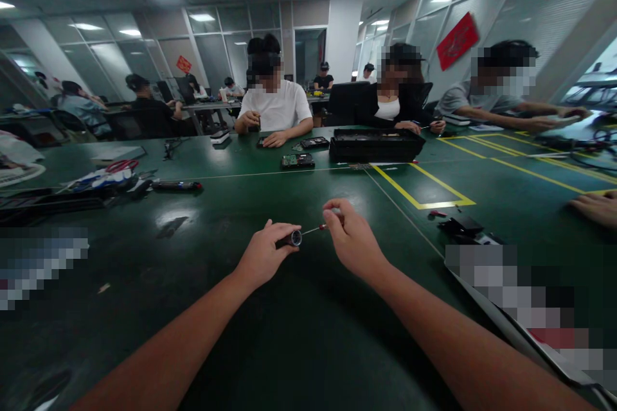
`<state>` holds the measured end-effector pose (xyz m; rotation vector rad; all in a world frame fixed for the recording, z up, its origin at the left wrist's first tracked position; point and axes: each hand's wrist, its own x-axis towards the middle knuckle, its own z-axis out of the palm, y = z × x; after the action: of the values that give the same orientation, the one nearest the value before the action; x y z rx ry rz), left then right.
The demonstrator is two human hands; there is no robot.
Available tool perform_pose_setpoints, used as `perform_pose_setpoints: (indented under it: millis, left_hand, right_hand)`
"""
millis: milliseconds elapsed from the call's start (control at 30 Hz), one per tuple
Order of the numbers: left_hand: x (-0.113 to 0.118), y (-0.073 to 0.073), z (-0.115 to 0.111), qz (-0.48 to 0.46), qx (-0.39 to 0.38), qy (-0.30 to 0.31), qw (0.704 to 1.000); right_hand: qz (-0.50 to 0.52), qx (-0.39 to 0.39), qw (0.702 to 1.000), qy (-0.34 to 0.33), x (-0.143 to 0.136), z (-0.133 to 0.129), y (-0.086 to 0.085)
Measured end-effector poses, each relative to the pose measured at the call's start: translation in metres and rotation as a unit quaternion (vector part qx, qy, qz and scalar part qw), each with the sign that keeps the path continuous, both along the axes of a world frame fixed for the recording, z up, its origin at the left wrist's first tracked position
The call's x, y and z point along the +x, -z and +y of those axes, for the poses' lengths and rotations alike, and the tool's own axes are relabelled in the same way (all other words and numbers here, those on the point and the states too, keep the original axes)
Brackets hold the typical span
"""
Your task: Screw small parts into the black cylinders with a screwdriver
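In the middle of the green table (270, 347), my left hand (265, 250) is closed around a small dark cylinder with a round, silver-rimmed end that looks like a flashlight (295, 239). This end faces toward me and to the right. My right hand (354, 241) pinches a thin screwdriver (322, 227) with a red handle. Its slim metal shaft points left, and the tip is at or very near the rim of the flashlight; whether they touch I cannot tell. My fingers hide most of the flashlight's body and part of the screwdriver handle.
Ahead lie a hard drive (297, 160) and a long black case (376, 146). Red-handled scissors (121, 166) and a dark pen-shaped tool (177, 185) are at left. Black parts (465, 226) lie right, near a co-worker's hand (598, 207). Several people sit across the table.
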<state>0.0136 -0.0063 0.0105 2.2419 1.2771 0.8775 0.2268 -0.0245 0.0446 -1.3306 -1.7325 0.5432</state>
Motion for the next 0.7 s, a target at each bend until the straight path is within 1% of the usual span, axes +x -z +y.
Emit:
perform_pose_setpoints:
  millis: [100, 167, 233, 300, 367, 467, 567, 633, 700]
  left_hand:
    - [0.0, -0.0006, -0.0002, -0.002, -0.001, 0.001, 1.0]
    - [0.0, -0.0018, -0.0011, 0.001, -0.004, -0.003, 1.0]
    - [0.0006, -0.0035, -0.0025, 0.012, -0.013, -0.007, 1.0]
    - [0.0018, -0.005, -0.0039, 0.029, -0.024, -0.006, 0.999]
    - [0.0032, -0.0061, -0.005, 0.046, -0.035, 0.001, 0.998]
    - [0.0046, -0.0067, -0.0057, 0.064, -0.041, 0.005, 0.997]
    - [0.0049, -0.0063, -0.0059, 0.064, -0.038, -0.003, 0.997]
    - [0.0048, -0.0056, -0.0058, 0.06, -0.037, -0.01, 0.997]
    - [0.0049, -0.0048, -0.0053, 0.056, -0.038, -0.013, 0.998]
  right_hand:
    - [0.038, 0.02, 0.999, -0.025, 0.0, 0.0003, 0.0022]
    - [0.045, 0.012, 0.998, -0.031, 0.0008, 0.0004, 0.0021]
    - [0.03, 0.0, 0.999, -0.012, 0.0021, 0.0012, 0.0013]
    - [0.006, 0.003, 1.0, 0.014, 0.0031, 0.0027, 0.0007]
    - [0.001, 0.003, 1.0, 0.026, 0.0033, 0.0041, 0.0011]
    - [0.044, -0.005, 0.999, 0.018, 0.002, 0.0048, 0.0036]
    - [0.077, 0.008, 0.997, 0.003, 0.0005, 0.0038, 0.0054]
    - [0.065, -0.004, 0.998, -0.002, 0.0005, 0.0029, 0.0048]
    - [0.034, -0.02, 0.999, 0.002, 0.0011, 0.0025, 0.0035]
